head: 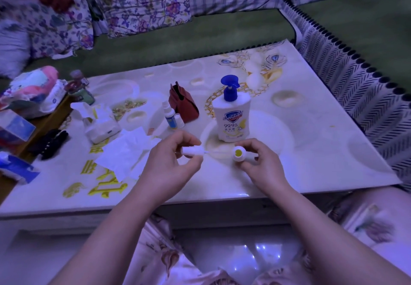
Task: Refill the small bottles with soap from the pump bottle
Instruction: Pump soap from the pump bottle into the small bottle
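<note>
- Near the front edge of the table, a small open bottle is held in the right hand, its mouth turned toward the camera so that yellow soap is seen inside, up close to the neck.
- The grip of the right hand is closed narrowly around the bottle's body.
- A white spray cap with a thin dip tube pointing right is pinched in the left hand; that grip is also narrow, closed on the cap.
- The tube tip and the bottle mouth are held apart, just beside each other, above the table.
- A spill is judged the main risk: the bottle is tilted and looks full, so soap could be pushed out once the tube is inserted.
- The thin tube could be bent if it is steered off the mouth.
- The pump bottle, white with a blue pump, is left standing upright just beyond the hands.
- Two more small bottles are seen standing to its left, beside a red pouch.
- Loose tissues are spread on the table at the near left.
</note>
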